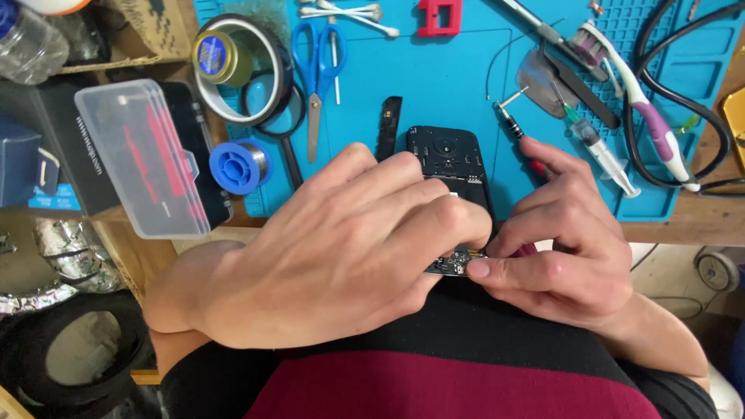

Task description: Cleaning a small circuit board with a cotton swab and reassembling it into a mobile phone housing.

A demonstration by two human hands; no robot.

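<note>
A blue work mat (434, 85) covers the desk, with blue-handled scissors (317, 66) and a tape roll (240, 70) near its far left corner and a toothbrush (636, 101) and syringe (601, 151) toward its right edge. At the mat's near edge lies an opened black phone (450, 159). The left hand (334, 248) is curled over it, fingers closed on its lower part, while the right hand (566, 240) pinches the phone's exposed bottom board and holds a small screwdriver (518, 128).

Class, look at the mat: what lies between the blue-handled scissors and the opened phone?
In the head view, a narrow black strip lies on the blue mat between scissors and phone.
</note>
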